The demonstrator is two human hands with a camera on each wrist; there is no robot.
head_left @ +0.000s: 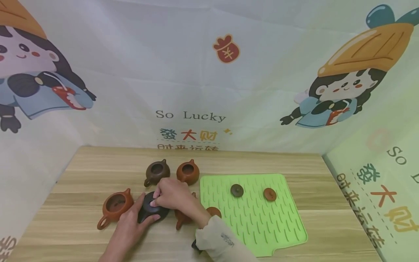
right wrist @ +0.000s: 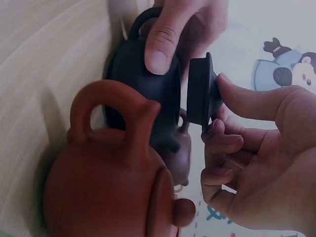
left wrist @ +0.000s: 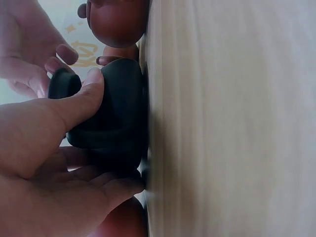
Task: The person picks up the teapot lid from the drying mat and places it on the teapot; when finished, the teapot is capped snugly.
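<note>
My left hand (head_left: 129, 223) grips a black teapot (right wrist: 129, 64) standing on the wooden table, thumb on its upper side and fingers around the body. My right hand (right wrist: 266, 148) pinches the knob of the black lid (right wrist: 199, 94) between thumb and fingers. In the right wrist view the lid hangs tilted just apart from the pot's mouth. Right of the black pot, a reddish-brown teapot (right wrist: 103, 177) with a knobbed lid sits below my right forearm, partly hidden in the head view. To the left stands an orange-brown teapot (head_left: 124, 214) without a lid.
Behind my hands stand a dark brown teapot (head_left: 164, 170) and an orange-brown one (head_left: 193, 177), both lidless. A green ribbed mat (head_left: 255, 222) on the right bears a dark lid (head_left: 237, 190) and an orange-brown lid (head_left: 270, 194). A printed cloth (head_left: 262, 87) hangs behind the table.
</note>
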